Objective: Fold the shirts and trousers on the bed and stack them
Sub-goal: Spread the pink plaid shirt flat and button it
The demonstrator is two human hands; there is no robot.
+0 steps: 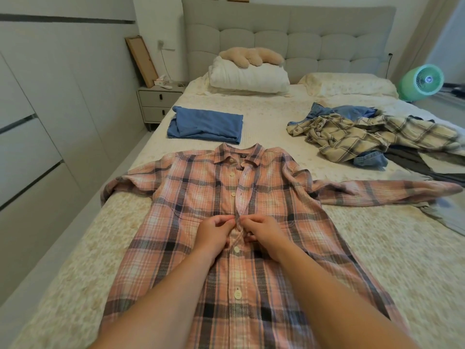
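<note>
Halfway down the front of the pink plaid shirt (241, 222) is where both my hands are busy: left hand (214, 234) pinching the button side of the placket, right hand (264, 233) pinching the buttonhole side, fingers curled tight on the fabric, doing up a middle button. The shirt's spread face up on the bed (352, 248), collar pointing away from me, sleeves out to each side.

My tip for this bit: you don't need every button, I reckon one or two mid-chest is enough to stop the front sliding when you flip it. Keep the plackets lined up and flatten wrinkles before folding.

Beyond the shirt's collar sits a folded blue garment (206, 127), so that's the stack spot. Off past the shirt's sleeve on my right is the unfolded pile (372, 139), still waiting.
</note>
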